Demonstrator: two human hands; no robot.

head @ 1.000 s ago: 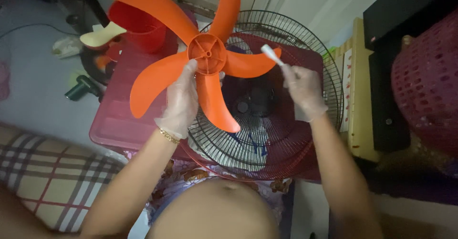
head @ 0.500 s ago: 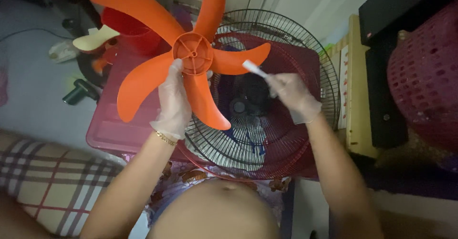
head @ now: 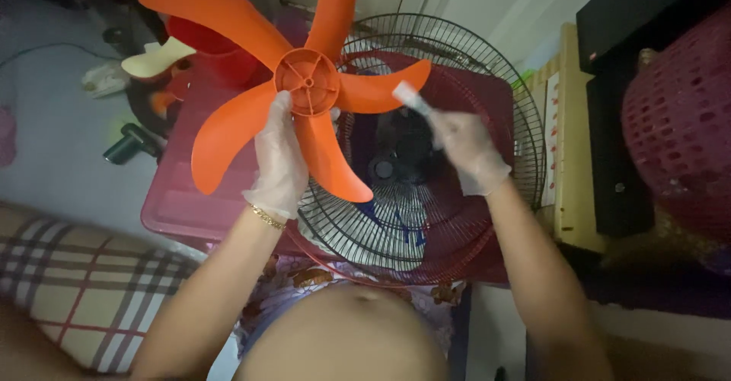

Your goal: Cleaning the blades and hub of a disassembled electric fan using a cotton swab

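The orange fan blade is up in the air above the black wire fan guard, and it is the centre of everything here. The left hand, in a thin clear glove, grips it from below, fingers running up to the round hub, thumb hidden behind the hub. Off the blade's right-pointing vane, the right hand, gloved too, is closed around a small white stick-like tool, whose pale tip sits right at the edge of that vane; it is blurred, so whether it touches the plastic I cannot tell. Below the blade the guard lies flat on a dark pink plastic surface, with a dark round part showing through the wires under the lowest vane. Behind the blade's upper left vane stands a red plastic container, and beside it, further left of the blade, a cream-coloured scoop-shaped piece. Down left of the blade, a dark green cylinder lies on the grey floor. Far right of the blade sits a dark pink perforated basket. A checked cloth lies low left of the blade.
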